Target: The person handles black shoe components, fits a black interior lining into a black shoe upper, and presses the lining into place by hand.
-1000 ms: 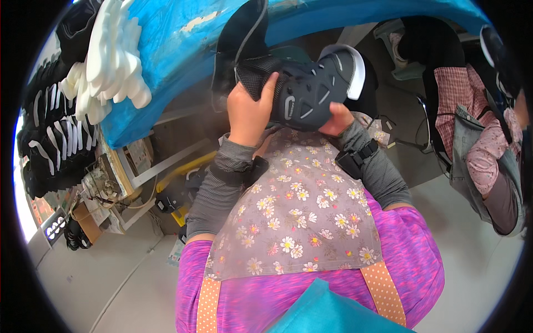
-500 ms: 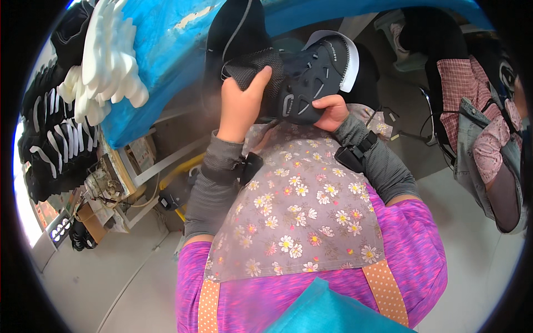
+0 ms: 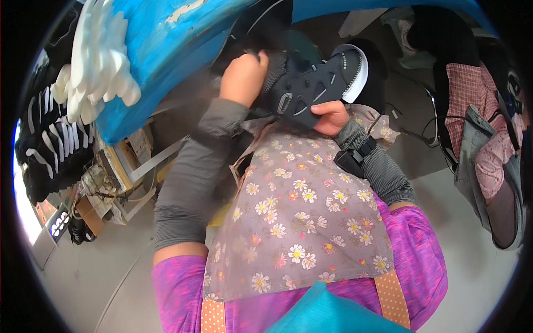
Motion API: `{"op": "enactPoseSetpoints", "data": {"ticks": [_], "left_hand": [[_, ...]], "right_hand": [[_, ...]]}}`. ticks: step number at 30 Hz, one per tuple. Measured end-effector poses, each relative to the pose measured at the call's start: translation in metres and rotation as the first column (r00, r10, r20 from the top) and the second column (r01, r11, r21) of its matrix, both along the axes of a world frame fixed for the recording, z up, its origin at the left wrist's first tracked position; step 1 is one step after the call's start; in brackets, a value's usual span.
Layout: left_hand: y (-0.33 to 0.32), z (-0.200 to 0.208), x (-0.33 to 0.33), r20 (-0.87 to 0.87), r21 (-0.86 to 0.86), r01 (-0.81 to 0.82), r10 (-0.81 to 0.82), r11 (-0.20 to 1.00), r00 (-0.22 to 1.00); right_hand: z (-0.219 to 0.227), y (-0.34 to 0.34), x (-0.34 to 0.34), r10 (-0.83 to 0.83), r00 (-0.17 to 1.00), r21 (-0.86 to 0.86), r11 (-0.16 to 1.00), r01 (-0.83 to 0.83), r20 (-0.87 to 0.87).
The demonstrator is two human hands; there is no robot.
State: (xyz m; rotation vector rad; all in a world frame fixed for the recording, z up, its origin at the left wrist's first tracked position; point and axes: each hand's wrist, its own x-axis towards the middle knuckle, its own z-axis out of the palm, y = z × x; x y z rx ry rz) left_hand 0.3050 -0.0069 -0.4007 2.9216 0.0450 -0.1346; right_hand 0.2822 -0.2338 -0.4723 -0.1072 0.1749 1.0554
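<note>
A black shoe (image 3: pixel 313 91) lies sideways over my lap, its white-edged toe pointing to the upper right. Pale stitching follows the white edge, and a mesh part (image 3: pixel 273 72) shows at the other end. My left hand (image 3: pixel 242 77) is closed at that mesh end, its thumb uppermost; most of its fingers are hidden. With the thumb on top near the shoe's lower edge, my right hand (image 3: pixel 331 116) grips the side, its other fingers underneath. A flowered apron (image 3: pixel 311 205) covers my lap just below the shoe.
Blue sheeting (image 3: pixel 166 50) covers the work surface ahead, with white foot-shaped pieces (image 3: pixel 102 61) stacked at its left. Black shoe parts with white stripes (image 3: pixel 61 139) hang or lie further left. On the right sits another person (image 3: pixel 477 111) in pink checked cloth. A thin cable (image 3: pixel 119 294) crosses the floor.
My left forearm has swung outward to the left, and the left hand has turned over the mesh end, covering more of it. The shoe has shifted slightly right and down.
</note>
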Motion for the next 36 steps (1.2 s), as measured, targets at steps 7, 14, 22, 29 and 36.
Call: {"op": "enactPoseSetpoints", "data": {"ticks": [7,14,22,29,36], "left_hand": [[-0.007,0.008,-0.006,0.032,0.122,0.029,-0.033,0.992,0.999],[-0.026,0.056,-0.006,0.200,0.008,-0.325,0.317,0.946,0.927],[-0.007,0.012,-0.025,0.043,0.421,0.166,-0.202,0.892,0.978],[0.012,-0.019,-0.002,0.014,0.268,0.322,-0.338,0.908,0.941],[-0.003,-0.006,-0.001,0.050,0.142,0.043,-0.051,0.989,0.997]], "right_hand": [[0.006,0.005,0.002,-0.016,0.989,0.067,0.997,0.026,-0.145],[0.017,-0.003,0.006,-0.033,0.998,0.123,0.992,0.026,0.057],[0.003,-0.006,0.007,-0.009,0.998,-0.082,0.997,0.013,0.058],[0.006,0.001,0.003,0.007,0.999,-0.065,0.998,-0.004,0.040],[0.003,0.001,0.005,0.011,0.999,0.014,1.000,-0.011,-0.037]]}}
